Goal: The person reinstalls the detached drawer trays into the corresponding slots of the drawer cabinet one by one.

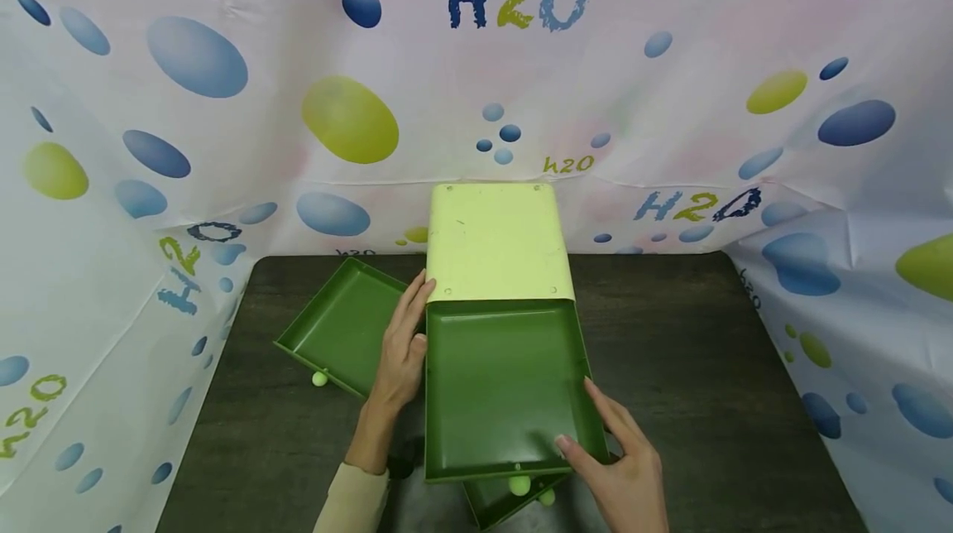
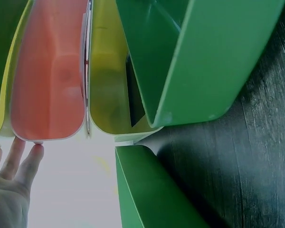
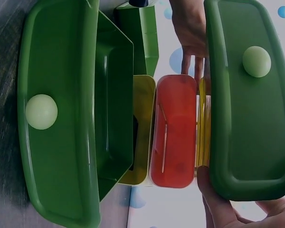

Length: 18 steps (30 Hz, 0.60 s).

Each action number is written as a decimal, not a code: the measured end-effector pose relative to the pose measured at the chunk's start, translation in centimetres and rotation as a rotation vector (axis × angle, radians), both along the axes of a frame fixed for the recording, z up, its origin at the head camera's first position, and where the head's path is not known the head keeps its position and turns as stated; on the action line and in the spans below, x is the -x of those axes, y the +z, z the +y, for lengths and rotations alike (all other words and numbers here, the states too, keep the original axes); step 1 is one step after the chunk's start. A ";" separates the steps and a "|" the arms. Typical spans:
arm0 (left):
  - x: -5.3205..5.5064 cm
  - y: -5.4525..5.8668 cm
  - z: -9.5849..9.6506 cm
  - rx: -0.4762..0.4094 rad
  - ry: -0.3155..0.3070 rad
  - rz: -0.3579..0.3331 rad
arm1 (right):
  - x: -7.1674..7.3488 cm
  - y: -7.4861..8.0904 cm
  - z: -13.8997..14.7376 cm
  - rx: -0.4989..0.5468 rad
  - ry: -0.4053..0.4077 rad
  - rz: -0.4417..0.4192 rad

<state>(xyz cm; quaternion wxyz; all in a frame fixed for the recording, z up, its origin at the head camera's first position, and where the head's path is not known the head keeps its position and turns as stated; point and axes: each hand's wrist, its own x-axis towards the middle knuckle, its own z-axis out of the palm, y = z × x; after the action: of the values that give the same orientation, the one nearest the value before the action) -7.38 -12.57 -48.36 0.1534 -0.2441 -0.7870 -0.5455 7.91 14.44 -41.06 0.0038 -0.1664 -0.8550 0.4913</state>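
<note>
The cabinet (image 1: 500, 242), with a pale yellow-green top, stands toward the rear of the dark table (image 1: 707, 351), in front of a spotted backdrop (image 1: 447, 86). The upper drawer (image 1: 510, 388), green, extends forward from it, with the drawer's rear end at the front edge of the cabinet top. The right hand (image 1: 629, 467) grips this drawer at its right front corner, thumb over the rim and fingers along the outer wall. The left hand (image 1: 402, 355) is extended, fingers nearly straight, with the fingertips against the cabinet's left side. A second green item, the side drawer (image 1: 346, 326), lies at an angle on the table left of the cabinet. A third, the lower drawer (image 1: 512, 501), lies turned in front of the cabinet, partly hidden beneath the upper drawer. The right wrist view shows the red compartment (image 3: 175, 137) and the yellow compartment (image 3: 143, 109) below it, both uncovered at the front. A round knob (image 1: 519, 485) projects from the upper drawer's front.
</note>
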 end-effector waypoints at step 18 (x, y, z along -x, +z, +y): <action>0.1 0.1 -0.2 0.009 0.009 0.013 | 0.4 0.1 0.7 -0.039 0.137 0.073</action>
<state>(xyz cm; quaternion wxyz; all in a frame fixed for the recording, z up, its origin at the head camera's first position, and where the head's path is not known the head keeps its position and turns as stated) -7.44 -12.74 -48.27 0.1597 -0.2447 -0.7896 -0.5395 7.54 15.09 -40.91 0.0046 -0.0894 -0.8730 0.4794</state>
